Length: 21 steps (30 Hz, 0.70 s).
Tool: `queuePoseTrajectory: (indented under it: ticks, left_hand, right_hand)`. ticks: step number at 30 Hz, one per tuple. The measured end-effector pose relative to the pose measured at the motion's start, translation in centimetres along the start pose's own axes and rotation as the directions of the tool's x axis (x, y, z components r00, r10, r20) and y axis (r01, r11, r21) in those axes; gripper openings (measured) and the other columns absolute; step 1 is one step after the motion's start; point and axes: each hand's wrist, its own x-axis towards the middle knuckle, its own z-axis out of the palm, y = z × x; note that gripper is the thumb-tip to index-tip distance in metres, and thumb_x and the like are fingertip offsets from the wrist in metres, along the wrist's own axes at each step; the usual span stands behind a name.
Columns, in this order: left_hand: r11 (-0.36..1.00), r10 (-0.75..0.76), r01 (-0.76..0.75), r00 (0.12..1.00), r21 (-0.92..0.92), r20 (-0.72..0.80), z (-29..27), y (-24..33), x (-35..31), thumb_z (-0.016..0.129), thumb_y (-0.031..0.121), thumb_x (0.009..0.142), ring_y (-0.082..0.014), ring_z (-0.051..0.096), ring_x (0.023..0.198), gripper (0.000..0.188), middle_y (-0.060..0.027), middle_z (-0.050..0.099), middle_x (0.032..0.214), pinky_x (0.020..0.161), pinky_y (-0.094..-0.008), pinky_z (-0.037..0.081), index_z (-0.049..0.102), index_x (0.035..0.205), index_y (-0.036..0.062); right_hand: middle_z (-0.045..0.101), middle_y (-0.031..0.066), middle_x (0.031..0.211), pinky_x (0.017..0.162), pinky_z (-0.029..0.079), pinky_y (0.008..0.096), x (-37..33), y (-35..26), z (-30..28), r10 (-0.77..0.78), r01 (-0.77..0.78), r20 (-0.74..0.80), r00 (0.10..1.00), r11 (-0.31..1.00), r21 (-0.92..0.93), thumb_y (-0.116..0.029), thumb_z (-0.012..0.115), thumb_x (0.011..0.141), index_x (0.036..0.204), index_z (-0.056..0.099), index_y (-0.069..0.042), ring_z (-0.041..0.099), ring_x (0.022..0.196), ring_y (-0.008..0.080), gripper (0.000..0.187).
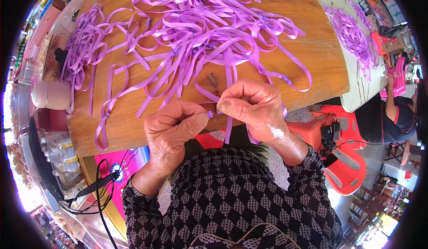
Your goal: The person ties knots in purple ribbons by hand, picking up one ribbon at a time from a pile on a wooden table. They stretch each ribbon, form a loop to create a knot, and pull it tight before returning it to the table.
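Both hands meet over the near edge of the wooden table, each pinching a purple ribbon. My left hand [176,126] is closed, with a small purple bit showing at its thumb and fingertip. Just to its right, my right hand [254,108] pinches the ribbon between thumb and forefinger. A short stretch of ribbon [207,103] runs between the two hands, and loose ends hang below them past the table edge. Beyond the hands lies a large tangled heap of purple ribbons [200,22], some with small darker purple knots.
The wooden table [312,53] carries another ribbon bunch [87,39] at left, near a pale rounded container [51,95]. More ribbons [354,35] lie on a white marbled table [356,88] at right. Red plastic chairs [345,173] stand beside me, black cables [104,182] hang at left, and another person [397,120] is at far right.
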Motion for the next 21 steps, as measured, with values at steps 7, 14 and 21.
queuePoseTrajectory:
  ticks: [7,14,21]
  left_hand:
    - [0.999,-0.013,0.012,1.000,-0.034,-0.013,-0.2,-0.3,0.1,0.064,0.007,0.080,-0.0033,0.046,0.060,0.009,0.0019,0.057,0.070,0.054,-0.0160,0.037,0.062,0.085,-0.0018]
    - [0.996,-0.035,0.026,0.992,-0.080,-0.117,0.1,-0.7,0.2,0.066,0.009,0.077,-0.0049,0.042,0.050,0.013,0.0002,0.055,0.065,0.045,-0.0183,0.030,0.060,0.083,-0.0011]
    - [0.820,0.387,-0.338,0.922,0.461,-0.012,1.2,-0.7,-0.3,0.059,0.005,0.084,-0.0073,0.052,0.061,0.009,-0.0034,0.057,0.072,0.056,-0.0218,0.045,0.055,0.085,-0.0027]
  right_hand:
    - [0.061,0.0066,0.077,0.065,0.047,0.0224,0.5,-0.8,-0.5,-0.036,0.038,0.176,0.984,0.999,-0.008,-0.009,0.059,0.084,0.105,0.053,0.003,0.060,0.069,0.0118,0.025]
    - [0.062,0.0077,0.077,0.065,0.048,0.0225,0.5,-1.0,-0.8,0.082,-0.071,0.231,0.970,0.996,-0.056,-0.005,0.057,0.084,0.107,0.051,0.005,0.061,0.069,0.0132,0.025]
    - [0.061,0.0067,0.073,0.062,0.047,0.0224,0.6,-0.4,0.0,0.055,0.011,0.299,0.953,0.976,-0.215,0.000,0.055,0.084,0.103,0.051,0.004,0.059,0.067,0.0105,0.020]
